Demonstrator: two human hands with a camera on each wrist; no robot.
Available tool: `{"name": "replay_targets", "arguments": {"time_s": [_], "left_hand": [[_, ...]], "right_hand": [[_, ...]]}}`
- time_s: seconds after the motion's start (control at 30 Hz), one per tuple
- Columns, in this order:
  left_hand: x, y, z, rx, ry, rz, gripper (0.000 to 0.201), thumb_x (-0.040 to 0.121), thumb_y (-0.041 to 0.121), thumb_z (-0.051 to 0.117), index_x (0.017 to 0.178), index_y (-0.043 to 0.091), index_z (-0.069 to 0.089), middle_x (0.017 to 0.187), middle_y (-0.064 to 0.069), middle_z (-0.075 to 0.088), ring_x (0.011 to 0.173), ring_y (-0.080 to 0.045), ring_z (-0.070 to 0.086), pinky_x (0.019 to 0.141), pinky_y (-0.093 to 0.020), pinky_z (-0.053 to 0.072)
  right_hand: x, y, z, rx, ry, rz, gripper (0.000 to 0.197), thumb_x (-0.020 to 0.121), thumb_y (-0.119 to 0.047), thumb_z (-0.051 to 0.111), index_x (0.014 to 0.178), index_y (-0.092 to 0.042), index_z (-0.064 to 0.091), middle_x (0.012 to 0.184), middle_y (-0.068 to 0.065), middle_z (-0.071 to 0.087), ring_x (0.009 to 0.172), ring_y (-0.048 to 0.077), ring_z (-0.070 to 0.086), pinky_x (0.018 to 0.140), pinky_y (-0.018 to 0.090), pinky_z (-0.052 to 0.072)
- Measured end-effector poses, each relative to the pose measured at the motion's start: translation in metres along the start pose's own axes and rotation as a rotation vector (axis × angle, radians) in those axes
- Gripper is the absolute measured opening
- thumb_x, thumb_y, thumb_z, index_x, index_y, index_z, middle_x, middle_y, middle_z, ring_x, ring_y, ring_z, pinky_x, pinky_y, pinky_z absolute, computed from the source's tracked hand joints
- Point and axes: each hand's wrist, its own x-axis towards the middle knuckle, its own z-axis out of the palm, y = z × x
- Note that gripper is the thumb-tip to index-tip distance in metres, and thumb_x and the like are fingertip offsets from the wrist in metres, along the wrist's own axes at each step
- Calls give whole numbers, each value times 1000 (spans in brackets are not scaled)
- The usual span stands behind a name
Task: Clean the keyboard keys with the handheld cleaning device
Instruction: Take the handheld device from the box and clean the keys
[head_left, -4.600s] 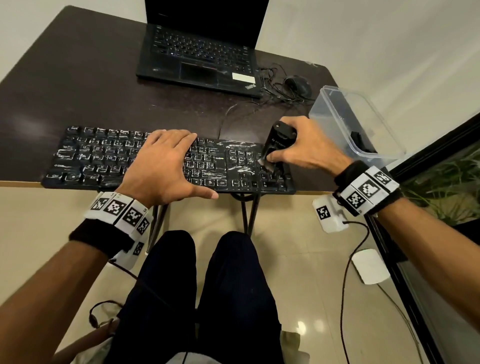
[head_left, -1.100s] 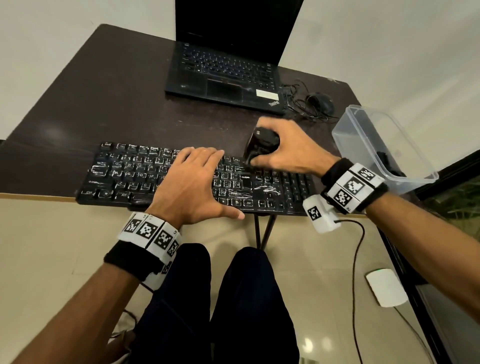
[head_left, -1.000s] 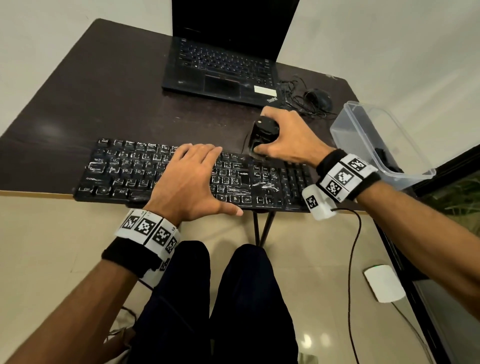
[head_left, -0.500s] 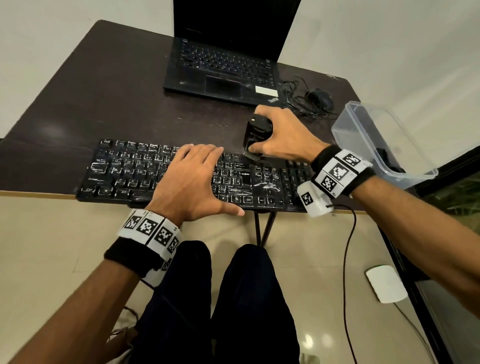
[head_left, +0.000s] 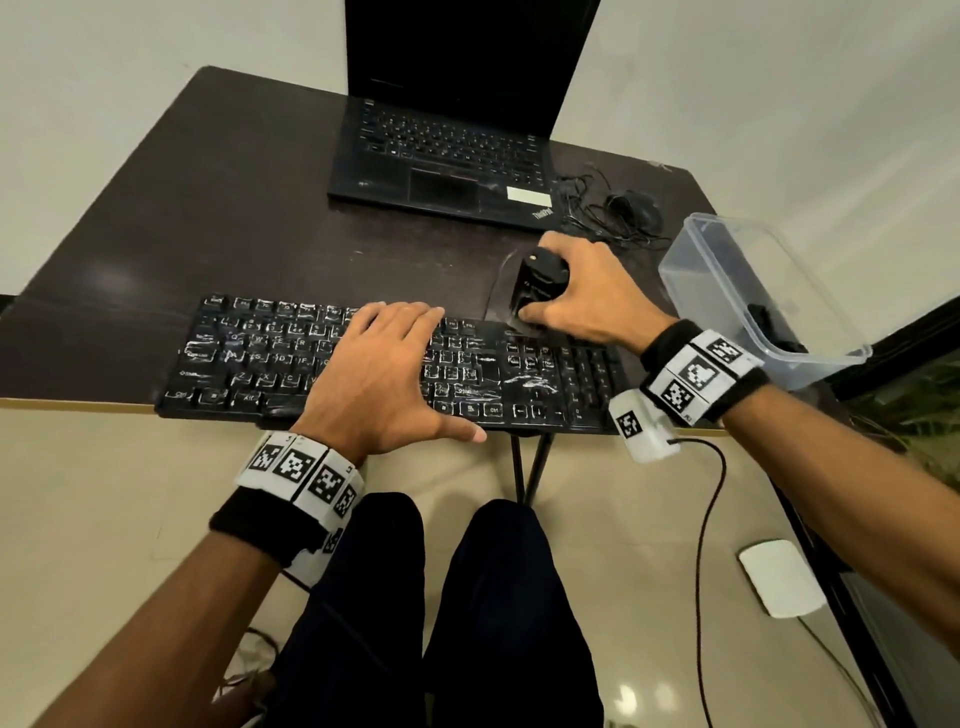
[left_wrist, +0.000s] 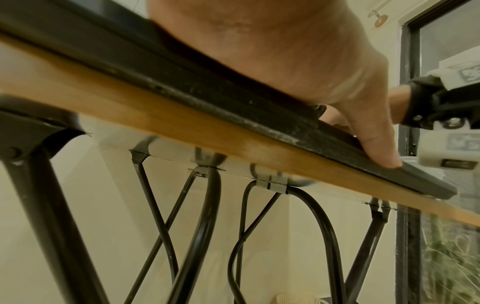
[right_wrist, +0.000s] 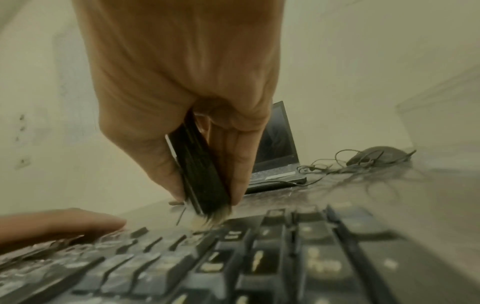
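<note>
A black keyboard (head_left: 234, 364) with whitish smears lies along the front edge of the dark table (head_left: 208, 218). My left hand (head_left: 384, 374) lies flat on its middle keys, fingers straight, thumb (left_wrist: 374, 142) along the front rim of the keyboard (left_wrist: 233, 107). My right hand (head_left: 587, 296) grips a black handheld cleaning device (head_left: 537, 283) upright at the keyboard's back edge, right of centre. In the right wrist view the device (right_wrist: 200, 170) is pinched between thumb and fingers, its pale bristles touching the back row of the keyboard (right_wrist: 285, 257).
An open black laptop (head_left: 447, 161) stands at the back of the table, a wired mouse (head_left: 634, 208) with tangled cable to its right. A clear plastic box (head_left: 727, 291) sits at the table's right edge. My legs are below the table's front edge.
My right hand has carried the device from the keyboard's right front keys up to the back row and a little leftward. The left hand has stayed flat on the keys.
</note>
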Motion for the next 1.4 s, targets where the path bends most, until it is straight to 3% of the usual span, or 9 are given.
{"name": "replay_targets", "arguments": {"time_s": [0.13, 0.53, 0.67, 0.77, 0.93, 1.07, 1.17, 1.3, 1.4], "left_hand": [[0, -1, 0, -3, -1, -8, 147, 52, 110, 42, 157, 7, 42, 158, -8, 49, 148, -25, 42, 130, -43, 19], [0, 0, -1, 3, -13, -8, 147, 52, 109, 43, 157, 7, 42, 158, -8, 49, 148, -25, 42, 129, -44, 20], [1, -2, 1, -8, -9, -8, 147, 52, 109, 45, 156, 5, 43, 157, -9, 50, 147, -26, 44, 129, -46, 21], [0, -1, 1, 3, -1, 0, 146, 53, 109, 45, 155, 5, 44, 156, -9, 51, 146, -27, 44, 129, -45, 21], [1, -3, 1, -6, 3, 0, 146, 52, 109, 45, 156, 6, 44, 156, -9, 51, 146, -26, 45, 129, -45, 21], [0, -1, 0, -4, -11, -2, 148, 52, 110, 41, 156, 6, 43, 157, -8, 49, 146, -26, 44, 129, -46, 21], [1, -2, 1, -3, -8, -11, 148, 51, 111, 41, 156, 6, 43, 158, -8, 49, 147, -26, 43, 129, -45, 21], [1, 0, 0, 3, -25, -13, 149, 50, 111, 41, 158, 8, 41, 159, -7, 47, 149, -25, 41, 130, -45, 18], [1, -2, 0, 4, -16, -24, 149, 51, 111, 42, 158, 8, 41, 159, -6, 47, 148, -24, 41, 130, -44, 18]], "right_hand": [[-6, -7, 7, 12, -112, -91, 40, 75, -27, 93, 105, -18, 68, 98, -4, 78, 91, 17, 75, 85, 44, 61], [10, -15, 8, -1, -38, -49, 36, 74, -21, 91, 98, -16, 65, 90, -3, 78, 83, 17, 74, 79, 43, 61], [7, -20, 12, -3, -114, -112, 35, 76, -22, 92, 88, -25, 60, 83, -7, 73, 73, 6, 69, 68, 32, 54], [11, -17, 6, -7, -35, -46, 34, 73, -22, 92, 91, -24, 62, 89, -8, 76, 85, 18, 74, 80, 40, 60], [-1, -5, 3, -3, -99, -49, 38, 73, -28, 94, 100, -22, 68, 93, -7, 77, 89, 15, 74, 83, 38, 60], [-5, 13, -3, -76, -1, 41, 51, 70, -37, 88, 111, -17, 66, 99, 1, 78, 92, 24, 73, 87, 46, 60], [-10, 15, -4, -56, -27, 41, 74, 66, -50, 86, 127, -13, 65, 121, 8, 77, 112, 28, 73, 98, 45, 59], [-12, 23, -10, -68, 42, 79, 44, 73, -28, 89, 107, -17, 64, 92, 2, 77, 85, 25, 73, 80, 46, 61], [-17, 15, -5, 4, -39, 11, 42, 72, -32, 93, 102, -22, 66, 95, -5, 76, 89, 18, 73, 81, 40, 59]]}}
